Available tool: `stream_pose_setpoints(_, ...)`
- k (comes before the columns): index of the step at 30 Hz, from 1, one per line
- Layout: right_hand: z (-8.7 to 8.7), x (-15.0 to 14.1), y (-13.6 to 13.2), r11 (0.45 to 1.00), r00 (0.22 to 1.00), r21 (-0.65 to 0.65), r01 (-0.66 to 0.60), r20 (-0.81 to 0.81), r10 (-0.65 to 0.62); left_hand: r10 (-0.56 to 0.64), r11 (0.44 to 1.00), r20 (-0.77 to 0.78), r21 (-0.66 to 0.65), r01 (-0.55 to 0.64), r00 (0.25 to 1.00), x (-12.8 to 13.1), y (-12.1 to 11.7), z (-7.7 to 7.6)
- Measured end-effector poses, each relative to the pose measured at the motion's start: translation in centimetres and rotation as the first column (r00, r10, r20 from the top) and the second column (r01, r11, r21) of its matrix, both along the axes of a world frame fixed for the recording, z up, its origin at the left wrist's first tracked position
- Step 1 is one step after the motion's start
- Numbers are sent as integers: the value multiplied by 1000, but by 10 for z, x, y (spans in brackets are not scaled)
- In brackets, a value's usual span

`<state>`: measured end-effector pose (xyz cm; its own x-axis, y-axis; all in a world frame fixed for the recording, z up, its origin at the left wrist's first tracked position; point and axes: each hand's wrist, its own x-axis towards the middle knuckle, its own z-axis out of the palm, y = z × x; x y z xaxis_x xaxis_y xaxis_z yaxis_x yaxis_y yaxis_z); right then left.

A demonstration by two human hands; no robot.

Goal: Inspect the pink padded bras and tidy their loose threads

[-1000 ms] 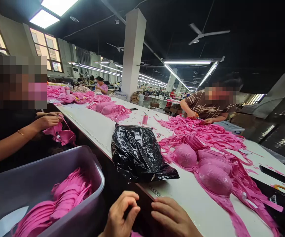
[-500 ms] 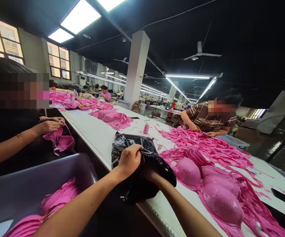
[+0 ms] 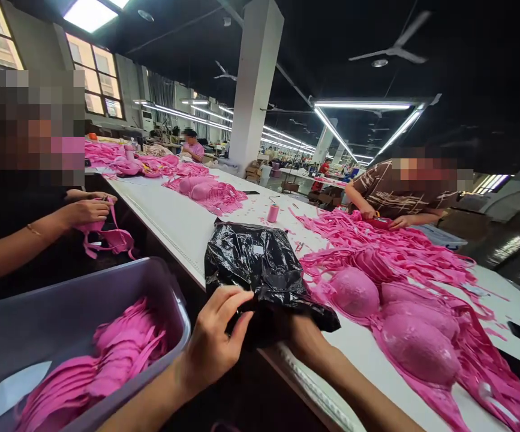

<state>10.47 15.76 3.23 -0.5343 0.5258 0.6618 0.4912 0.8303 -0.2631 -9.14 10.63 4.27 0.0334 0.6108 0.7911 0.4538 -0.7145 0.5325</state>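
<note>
A crumpled black plastic bag [image 3: 255,264] lies on the near edge of the long white table [image 3: 179,222]. My left hand [image 3: 215,339] pinches the bag's lower edge between thumb and fingers. My right forearm [image 3: 331,372] runs into the bag's open mouth, and the hand itself is hidden inside. Just right of the bag lies a heap of pink bra cups [image 3: 354,291] with tangled pink straps [image 3: 399,252].
A grey plastic bin [image 3: 84,294] holding stacked pink pads [image 3: 120,354] stands at my lower left. A person on the left handles a pink bra [image 3: 107,237]. Across the table a person in a brown striped shirt [image 3: 390,192] works. A pink thread spool [image 3: 273,212] stands beyond the bag.
My left hand has dropped from the top of the bag to its lower edge. My right hand stays inside the bag. One second ago both hands were together below the table edge.
</note>
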Motion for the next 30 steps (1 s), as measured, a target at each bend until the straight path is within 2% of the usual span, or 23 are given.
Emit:
stream_pose_setpoints(1,-4,10,-19,1000,999,6,-14,39,14,-37,996,88,-80,44,995,4,-16,-11)
stream_pose_setpoints(2,-8,20,-40,998,996,50,-28,88,23,-108,960,182,-236,150,977,10,-33,-22)
stream_pose_setpoints(3,-12,29,-61,993,990,101,-64,130,51,-186,853,309,-421,310,933,17,-49,-34)
stream_pose_setpoints(4,-15,35,-82,985,983,136,-107,164,84,-224,656,485,-567,498,846,26,-65,-45)
stream_pose_setpoints(5,-19,40,-100,975,972,158,-159,199,126,-194,432,660,-607,667,726,34,-78,-54)
stream_pose_setpoints(6,-23,42,-117,963,960,167,-211,223,171,-101,235,794,-566,790,599,43,-90,-62)
stream_pose_setpoints(7,-27,43,-131,954,950,167,-248,237,205,10,101,875,-483,870,484,51,-99,-68)
stream_pose_setpoints(8,-32,44,-142,949,944,166,-267,242,223,101,31,911,-405,914,400,57,-106,-73)
stream_pose_setpoints(9,-37,44,-151,949,945,166,-268,238,225,159,-3,921,-360,933,356,62,-111,-76)
stream_pose_setpoints(10,-41,44,-158,954,949,163,-253,235,211,182,-23,922,-344,939,343,66,-115,-77)
stream_pose_setpoints(13,-52,51,-170,979,965,146,-143,239,105,155,-26,913,-377,926,377,72,-120,-76)
stream_pose_setpoints(17,-55,70,-181,994,985,106,-4,172,-14,68,-6,862,-503,864,502,80,-120,-67)
stream_pose_setpoints(19,-52,78,-186,999,992,26,42,116,-45,8,15,807,-591,807,591,84,-119,-63)
stream_pose_setpoints(21,-48,84,-191,995,994,-63,79,77,-74,-48,0,751,-659,752,658,88,-118,-59)
stream_pose_setpoints(24,-46,91,-194,978,997,-201,63,63,-51,-112,-93,692,-722,686,713,91,-113,-57)
stream_pose_setpoints(26,-48,96,-193,955,999,-295,10,36,1,-150,-130,665,-747,652,732,93,-108,-58)
stream_pose_setpoints(28,-52,99,-192,942,999,-334,-34,-25,27,-187,-122,645,-763,634,741,95,-103,-58)
stream_pose_setpoints(30,-56,101,-193,960,997,-279,-21,-75,0,-205,-89,647,-759,645,734,98,-100,-58)
